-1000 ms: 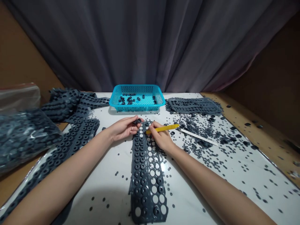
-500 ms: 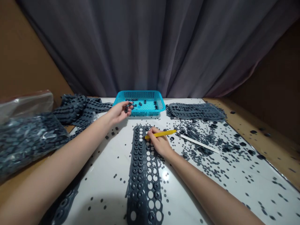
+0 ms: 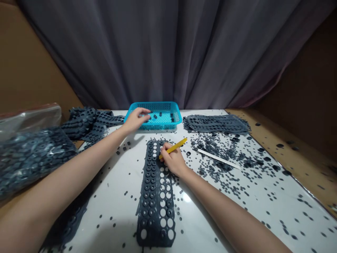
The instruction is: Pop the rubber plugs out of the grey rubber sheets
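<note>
A dark rubber strip (image 3: 155, 196) with rows of rings and round holes lies lengthwise on the white table. My right hand (image 3: 172, 158) grips a yellow pen-like tool (image 3: 179, 144), its lower tip at the strip's upper part. Over the left side of the blue basket (image 3: 180, 117), my left hand (image 3: 137, 119) has its fingers apart, with nothing visibly held. Several small black pieces (image 3: 160, 114) lie inside the basket.
A clear bag of dark rings (image 3: 37, 154) and piled perforated strips (image 3: 81, 123) are at the left. Stacked strips (image 3: 217, 123) lie right of the basket. Scattered black discs (image 3: 218, 151) surround a white stick (image 3: 218, 159). A curtain (image 3: 147, 52) hangs behind.
My left hand has opened over the basket, and the dark pieces at its fingers no longer show there. The yellow tool is tilted more steeply. The whole view has shifted slightly.
</note>
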Demonstrator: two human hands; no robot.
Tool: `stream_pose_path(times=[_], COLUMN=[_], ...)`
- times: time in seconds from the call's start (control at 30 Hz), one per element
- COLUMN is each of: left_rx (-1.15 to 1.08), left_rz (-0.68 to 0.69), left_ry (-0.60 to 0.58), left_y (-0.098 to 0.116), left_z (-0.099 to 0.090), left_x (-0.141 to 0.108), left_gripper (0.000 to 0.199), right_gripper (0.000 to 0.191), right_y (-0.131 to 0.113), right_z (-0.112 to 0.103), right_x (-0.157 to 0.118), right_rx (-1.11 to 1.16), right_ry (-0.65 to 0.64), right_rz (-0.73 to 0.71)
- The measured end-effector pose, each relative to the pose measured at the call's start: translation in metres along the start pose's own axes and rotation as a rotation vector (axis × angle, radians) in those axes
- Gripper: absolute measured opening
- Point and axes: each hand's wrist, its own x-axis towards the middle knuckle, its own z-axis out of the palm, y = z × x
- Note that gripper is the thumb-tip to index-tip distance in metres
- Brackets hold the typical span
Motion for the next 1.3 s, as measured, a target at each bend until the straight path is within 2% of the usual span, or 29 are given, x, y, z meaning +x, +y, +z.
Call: stream_pose_path(times=[0.03,0.1,0.13,0.2,0.3,0.4,0.5,0.7,0.93,1.17,1.3], left_rx=[0.056,0.359,0.452,0.55,0.579,0.561,0.582,0.664,0.6,0.656,0.689], left_rz=[0.045,0.284,0.353,0.385,0.357,0.356,0.367,0.373,0.332,0.34,0.345], left_ry=[-0.075,-0.365,-0.487,-0.558,-0.566,-0.586,-0.598,-0.627,-0.62,-0.644,-0.649], left_y=[0.001,0.001,-0.001,-0.007,-0.016,-0.019,-0.018,-0.019,-0.012,-0.017,-0.018], left_z=[0.001,0.002,0.003,0.004,0.006,0.01,0.013,0.017,0.018,0.017,0.018], left_x=[-0.016,-0.05,-0.065,-0.088,-0.103,-0.104,-0.104,-0.107,-0.102,-0.098,-0.1], left_gripper=[0.018,0.011,0.012,0.012,0.016,0.018,0.016,0.025,0.02,0.023,0.022], right_gripper=[0.024,0.024,0.025,0.026,0.024,0.019,0.017,0.02,0.025,0.024,0.024], right_y=[0.0,0.0,-0.001,-0.004,-0.011,-0.02,-0.024,-0.011,0.006,0.006,-0.003], right_z=[0.001,0.002,0.001,0.001,0.0,0.0,0.001,0.0,0.002,0.002,0.001], right_x=[0.0,0.0,0.0,-0.001,-0.001,-0.001,-0.001,0.001,0.0,0.0,0.0], right_rx=[-0.039,-0.101,-0.123,-0.161,-0.287,-0.473,-0.555,-0.401,-0.142,-0.078,-0.21], right_ry=[0.004,0.01,0.01,-0.001,-0.024,-0.046,-0.066,-0.031,0.044,0.018,-0.004], right_rz=[-0.008,-0.017,-0.018,-0.014,0.008,0.014,-0.001,0.038,0.014,0.04,0.059])
